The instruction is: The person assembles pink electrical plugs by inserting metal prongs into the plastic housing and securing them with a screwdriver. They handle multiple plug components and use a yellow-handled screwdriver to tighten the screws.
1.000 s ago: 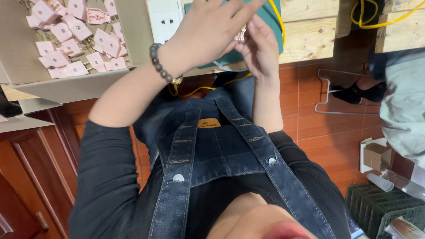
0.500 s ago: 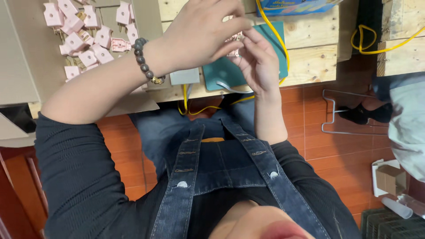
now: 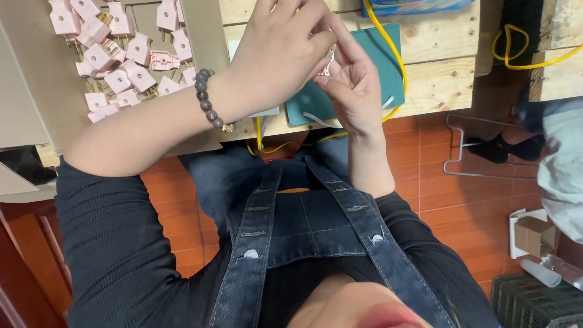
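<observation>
Both hands are bunched together over the bench edge, fingers pinched in on a small pale pink plastic plug piece [image 3: 328,65] held between them. The left hand [image 3: 280,51] comes in from above with fingers curled tight around the part, so most of it is hidden; only a sliver of pink and a bit of metal peek out. The right hand [image 3: 353,91] sits just under it, thumb and fingertips closed on the same piece from the other side. A dark grey beaded bracelet [image 3: 209,100] rides on the left wrist.

Right beneath the hands lies a flat teal rectangular mat [image 3: 376,67], with a thin yellow cable [image 3: 388,45] looping across it and down off the pale wooden plank bench [image 3: 437,85]. Off to the left is an open brown cardboard box [image 3: 206,30] holding a loose heap of matching pink plastic plugs [image 3: 115,58], some showing brass prongs. At the top edge there's the rim of a blue flat package [image 3: 419,6], too cropped to make out. Down in the lower right, on the red tiled floor [image 3: 461,206], sits a little plain brown cardboard carton [image 3: 533,234] inside a white holder.
</observation>
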